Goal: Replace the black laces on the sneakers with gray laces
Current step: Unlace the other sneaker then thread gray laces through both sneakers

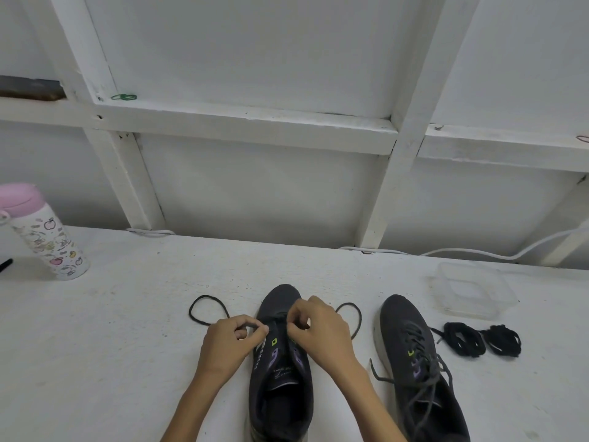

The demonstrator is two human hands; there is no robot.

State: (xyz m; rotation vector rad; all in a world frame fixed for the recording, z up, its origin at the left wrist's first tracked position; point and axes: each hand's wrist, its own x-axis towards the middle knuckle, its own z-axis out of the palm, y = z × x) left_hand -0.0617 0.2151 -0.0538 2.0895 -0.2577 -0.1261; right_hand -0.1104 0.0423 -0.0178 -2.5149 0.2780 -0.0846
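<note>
A dark sneaker (280, 393) lies in the middle of the white table (121, 339), toe pointing away from me. A dark lace runs through its front eyelets, with one end looping out to the left (207, 309) and the other to the right (355, 319). My left hand (228, 342) pinches the lace at the shoe's left eyelet row. My right hand (318, 330) pinches it at the right row. A second dark sneaker (401, 317) to the right is laced with a gray lace (425, 365), its ends loose. Two bundled black laces (463, 339) lie right of it.
A clear plastic container (475, 290) sits at the back right. A pink-lidded patterned bottle (47, 240) stands at the far left. A white cable (478, 254) runs along the table's back edge under the white wall frame.
</note>
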